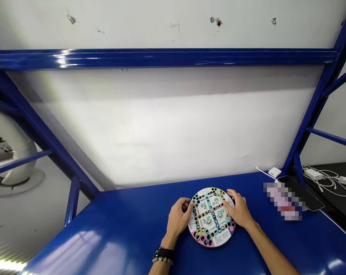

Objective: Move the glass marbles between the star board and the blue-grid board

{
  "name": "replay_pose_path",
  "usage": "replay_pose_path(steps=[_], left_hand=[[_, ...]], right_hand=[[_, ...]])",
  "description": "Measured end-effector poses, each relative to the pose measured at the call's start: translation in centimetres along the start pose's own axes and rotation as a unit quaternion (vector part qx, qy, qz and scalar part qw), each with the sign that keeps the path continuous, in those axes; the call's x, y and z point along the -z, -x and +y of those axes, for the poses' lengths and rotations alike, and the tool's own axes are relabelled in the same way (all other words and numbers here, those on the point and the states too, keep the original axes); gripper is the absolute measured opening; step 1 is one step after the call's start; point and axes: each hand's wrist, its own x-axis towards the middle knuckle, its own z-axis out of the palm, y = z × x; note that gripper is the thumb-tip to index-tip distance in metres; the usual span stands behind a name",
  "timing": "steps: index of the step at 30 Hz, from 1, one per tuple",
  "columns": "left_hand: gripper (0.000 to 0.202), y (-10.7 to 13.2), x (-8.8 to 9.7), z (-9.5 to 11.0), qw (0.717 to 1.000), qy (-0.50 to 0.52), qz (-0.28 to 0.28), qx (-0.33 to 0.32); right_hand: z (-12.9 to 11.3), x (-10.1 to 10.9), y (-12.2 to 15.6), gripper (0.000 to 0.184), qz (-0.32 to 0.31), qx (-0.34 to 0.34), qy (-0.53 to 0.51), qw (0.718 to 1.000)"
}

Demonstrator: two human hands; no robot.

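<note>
- Round game board (211,217): flat on the blue table, toward the near edge of the tabletop, between both hands; printed with a ring of black-edged coloured circles, a cross-shaped track, green cartoon figures and pastel pink and blue borders.
- Left hand (177,217): at the board's left side, fingers (186,205) bent and curled over the rim, clasping it, with the knuckles raised.
- Right hand (239,208): at the board's upper right side, fingers (229,199) bent down over the rim and partly covering the printed face, clasping it from the opposite side.
- Around the left wrist: black strap (164,252) and beaded bracelet (163,261), both just above the table.
- Blue table (275,248): glossy, with bright reflections toward the lower left.
- Right of the board, well apart from both hands: dark smartphone (310,200) lying flat, partly under a pixelated patch (283,200) that hides whatever lies there.
- Near the far edge of the table: small white power adapter (274,172) with a white cable running to the left.
- Farther right, on a black surface (338,170): white chargers (314,174) and tangled white cables (330,183).
- Behind the table: blue steel frame (161,58) with diagonal struts, against a scuffed white wall (161,133).
</note>
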Motion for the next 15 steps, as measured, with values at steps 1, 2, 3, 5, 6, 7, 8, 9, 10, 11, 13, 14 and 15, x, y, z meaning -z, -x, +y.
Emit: replay_pose_path(steps=[1, 2, 3, 5, 6, 7, 8, 9, 10, 11, 13, 14, 15], left_hand=[[0.035, 0.0, 0.0, -0.1, 1.000, 0.010, 0.002, -0.005], [0.035, 0.0, 0.0, -0.2, 1.000, 0.023, 0.003, -0.010], [0.036, -0.1, 0.0, -0.2, 0.999, 0.038, 0.003, -0.015], [0.039, -0.1, 0.2, -0.1, 0.997, 0.073, -0.003, -0.016], [0.041, -0.1, 0.3, 0.2, 0.996, 0.093, -0.012, -0.011], [0.043, 0.0, 0.4, 0.6, 0.993, 0.115, -0.025, -0.005], [0.045, 0.1, 0.6, 1.1, 0.988, 0.145, -0.043, 0.002], [0.047, 0.2, 0.7, 1.6, 0.981, 0.184, -0.062, 0.009], [0.049, 0.3, 0.9, 2.3, 0.970, 0.230, -0.080, 0.017], [0.050, 0.6, 1.1, 2.9, 0.955, 0.279, -0.096, 0.027], [0.053, 1.2, 1.9, 3.8, 0.923, 0.364, -0.116, 0.050], [0.053, 1.6, 2.6, 3.9, 0.912, 0.389, -0.116, 0.061], [0.053, 2.0, 3.5, 3.6, 0.908, 0.400, -0.107, 0.070]], right_hand=[[0.1, 0.0, -0.1, 0.050, 0.009, -0.008, -0.016, 1.000], [0.1, 0.0, -0.2, 0.049, 0.018, -0.016, -0.040, 0.999], [0.2, 0.1, -0.3, 0.049, 0.026, -0.022, -0.072, 0.997], [0.2, 0.3, -0.5, 0.049, 0.039, -0.032, -0.152, 0.987], [0.2, 0.4, -0.6, 0.049, 0.043, -0.037, -0.195, 0.979], [0.1, 0.5, -0.7, 0.049, 0.046, -0.043, -0.238, 0.969], [0.0, 0.5, -0.8, 0.049, 0.048, -0.052, -0.279, 0.958], [0.0, 0.6, -0.9, 0.049, 0.049, -0.064, -0.316, 0.945], [0.0, 0.7, -0.9, 0.049, 0.052, -0.079, -0.348, 0.933], [0.0, 0.8, -1.0, 0.050, 0.058, -0.097, -0.376, 0.920], [0.1, 1.3, -1.2, 0.055, 0.075, -0.129, -0.423, 0.894], [0.1, 1.6, -1.3, 0.056, 0.084, -0.141, -0.441, 0.882], [0.1, 1.9, -1.4, 0.056, 0.092, -0.150, -0.458, 0.872]])
